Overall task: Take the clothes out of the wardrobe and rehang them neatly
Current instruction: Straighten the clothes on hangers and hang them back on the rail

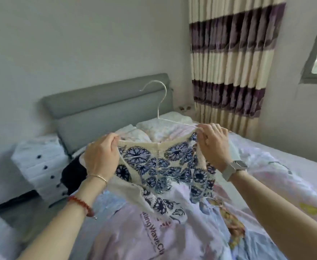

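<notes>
Head view: left grip (100, 156) is pinching one shoulder of the top (165, 164); right grip (213, 142) is pinching the other shoulder at the hanger (159, 109) arm. Both are holding the patterned top up over the bed (266, 166), hook upright, likely seating the shoulders evenly. Wardrobe not in view.

The hanger (158, 102) looks like thin wire with a smooth white coating, faintly glossy on its hook. The garment (165, 166) is soft matt cloth, cream with a dark blue print, its edges slightly textured. The bedcover (266, 184) is smooth printed cloth with a slight sheen. The headboard (101, 106) is padded in matt grey fabric. The curtain (230, 59) is pleated woven cloth.
</notes>
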The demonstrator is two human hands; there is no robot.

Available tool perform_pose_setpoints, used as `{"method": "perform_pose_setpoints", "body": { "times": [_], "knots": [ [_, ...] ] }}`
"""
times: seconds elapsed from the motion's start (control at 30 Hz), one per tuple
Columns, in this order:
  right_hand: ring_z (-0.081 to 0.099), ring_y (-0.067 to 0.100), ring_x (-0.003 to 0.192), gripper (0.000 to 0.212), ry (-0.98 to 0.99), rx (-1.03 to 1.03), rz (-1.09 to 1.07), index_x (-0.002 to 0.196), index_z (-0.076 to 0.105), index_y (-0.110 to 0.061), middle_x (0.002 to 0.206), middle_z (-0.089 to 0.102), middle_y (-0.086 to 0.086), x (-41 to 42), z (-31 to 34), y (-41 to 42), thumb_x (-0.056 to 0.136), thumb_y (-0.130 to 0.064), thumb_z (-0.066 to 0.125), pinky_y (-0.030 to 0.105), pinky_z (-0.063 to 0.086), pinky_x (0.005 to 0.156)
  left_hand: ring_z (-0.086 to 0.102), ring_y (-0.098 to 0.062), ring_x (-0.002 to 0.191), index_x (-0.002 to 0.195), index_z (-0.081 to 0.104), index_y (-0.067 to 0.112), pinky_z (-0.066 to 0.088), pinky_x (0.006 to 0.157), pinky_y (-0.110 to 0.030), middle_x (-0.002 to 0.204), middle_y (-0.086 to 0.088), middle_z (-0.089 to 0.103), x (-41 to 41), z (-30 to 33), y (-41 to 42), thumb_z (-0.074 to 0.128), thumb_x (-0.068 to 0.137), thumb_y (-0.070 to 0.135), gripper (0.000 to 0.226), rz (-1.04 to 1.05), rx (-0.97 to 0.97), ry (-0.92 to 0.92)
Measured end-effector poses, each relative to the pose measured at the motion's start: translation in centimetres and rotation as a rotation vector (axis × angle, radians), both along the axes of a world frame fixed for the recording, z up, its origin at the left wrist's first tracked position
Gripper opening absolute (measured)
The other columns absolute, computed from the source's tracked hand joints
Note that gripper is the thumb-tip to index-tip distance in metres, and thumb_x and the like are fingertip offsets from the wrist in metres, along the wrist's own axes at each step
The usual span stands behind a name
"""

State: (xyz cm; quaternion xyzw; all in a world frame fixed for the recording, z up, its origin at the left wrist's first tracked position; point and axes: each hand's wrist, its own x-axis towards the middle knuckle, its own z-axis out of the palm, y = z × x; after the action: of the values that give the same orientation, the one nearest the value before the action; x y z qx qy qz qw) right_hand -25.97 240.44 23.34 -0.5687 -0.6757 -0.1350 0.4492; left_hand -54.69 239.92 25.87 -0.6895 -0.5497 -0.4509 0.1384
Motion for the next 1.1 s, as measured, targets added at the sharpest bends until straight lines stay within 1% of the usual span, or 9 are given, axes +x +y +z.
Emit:
{"method": "perform_pose_setpoints", "body": {
  "times": [0.07, 0.17, 0.3, 0.43, 0.67, 0.8, 0.9, 1.0, 1.1],
  "knots": [
    [0.055, 0.024, 0.103, 0.048, -0.063, -0.089, 0.209, 0.117, 0.058, -0.011, 0.11, 0.064, 0.006, -5.0, 0.8, 0.5, 0.094, -0.038, 0.025, 0.033, 0.035, 0.09, 0.062, -0.033, 0.064, 0.088, 0.068, 0.007, 0.046, 0.062, -0.038, 0.073, -0.013, 0.068, -6.0, 0.1, -2.0, 0.051, 0.093, 0.009, 0.019, 0.116, 0.0, 0.0],
    [0.055, 0.027, 0.104, 0.036, -0.032, -0.147, 0.432, 0.119, 0.057, -0.004, 0.111, 0.064, 0.011, -12.7, 2.0, 0.7, 0.095, -0.021, 0.036, 0.035, 0.039, 0.093, 0.064, -0.035, 0.07, 0.091, 0.07, 0.004, 0.045, 0.065, -0.038, 0.081, -0.016, 0.07, -13.9, 0.5, -5.8, 0.052, 0.093, 0.007, 0.018, 0.278, 0.001, -0.049],
    [0.059, 0.024, 0.078, 0.025, -0.203, -0.164, 0.689, 0.104, 0.065, -0.004, 0.089, 0.065, 0.009, -23.6, 3.4, 0.1, 0.09, -0.015, 0.048, 0.045, 0.052, 0.068, 0.065, -0.03, 0.065, 0.094, 0.07, 0.002, 0.052, 0.073, -0.043, 0.082, -0.013, 0.072, -24.4, 0.1, -11.3, 0.053, 0.091, 0.004, 0.017, 0.428, -0.009, -0.083],
    [0.06, 0.024, 0.082, 0.025, -0.314, -0.248, 0.925, 0.102, 0.062, -0.01, 0.093, 0.064, 0.004, -34.4, 3.8, -2.9, 0.09, -0.028, 0.049, 0.031, 0.047, 0.07, 0.062, -0.034, 0.069, 0.086, 0.068, 0.0, 0.05, 0.073, -0.044, 0.077, -0.016, 0.069, -34.6, -1.9, -18.0, 0.054, 0.088, -0.003, 0.015, 0.644, -0.04, -0.086],
    [0.061, 0.027, 0.08, 0.024, -0.565, -0.35, 1.268, 0.112, 0.053, -0.016, 0.086, 0.066, 0.005, -51.6, 2.1, -11.1, 0.094, -0.031, 0.048, 0.03, 0.039, 0.064, 0.059, -0.037, 0.074, 0.083, 0.067, -0.001, 0.046, 0.072, -0.046, 0.078, -0.019, 0.067, -46.2, -5.4, -32.4, 0.052, 0.087, -0.003, 0.016, 0.97, -0.051, -0.113],
    [0.054, 0.023, 0.065, 0.02, -0.529, -0.275, 1.399, 0.103, 0.055, -0.015, 0.069, 0.056, -0.003, -59.8, 1.9, -15.6, 0.093, -0.03, 0.048, 0.027, 0.034, 0.062, 0.061, -0.037, 0.084, 0.087, 0.071, 0.005, 0.045, 0.078, -0.046, 0.085, -0.016, 0.07, -50.1, -4.9, -40.2, 0.045, 0.086, 0.014, 0.027, 1.181, -0.099, -0.056],
    [0.047, 0.017, 0.06, 0.023, -0.473, -0.271, 1.46, 0.105, 0.057, -0.015, 0.067, 0.055, -0.005, -65.5, 1.2, -18.9, 0.094, -0.032, 0.046, 0.028, 0.037, 0.06, 0.054, -0.036, 0.106, 0.111, 0.065, 0.008, 0.037, 0.091, -0.047, 0.109, -0.017, 0.066, -51.7, -3.8, -44.9, 0.048, 0.093, 0.017, 0.026, 1.37, -0.163, -0.066],
    [0.052, 0.02, 0.065, 0.024, -0.435, -0.316, 1.47, 0.107, 0.055, -0.017, 0.072, 0.058, -0.002, -70.6, 0.3, -22.0, 0.094, -0.034, 0.044, 0.026, 0.035, 0.061, 0.04, -0.035, 0.121, 0.13, 0.048, 0.008, 0.029, 0.099, -0.048, 0.128, -0.018, 0.051, -52.3, -2.2, -47.8, 0.048, 0.093, 0.015, 0.039, 1.483, -0.234, -0.069],
    [0.061, 0.027, 0.082, 0.026, -0.334, -0.401, 1.48, 0.11, 0.056, -0.017, 0.089, 0.066, 0.006, -75.6, 0.0, -24.8, 0.094, -0.033, 0.043, 0.028, 0.041, 0.065, 0.042, -0.035, 0.118, 0.126, 0.051, 0.007, 0.034, 0.095, -0.05, 0.126, -0.019, 0.051, -52.6, -0.6, -49.0, 0.042, 0.088, 0.02, 0.042, 1.53, -0.206, 0.142]
  ]
}}
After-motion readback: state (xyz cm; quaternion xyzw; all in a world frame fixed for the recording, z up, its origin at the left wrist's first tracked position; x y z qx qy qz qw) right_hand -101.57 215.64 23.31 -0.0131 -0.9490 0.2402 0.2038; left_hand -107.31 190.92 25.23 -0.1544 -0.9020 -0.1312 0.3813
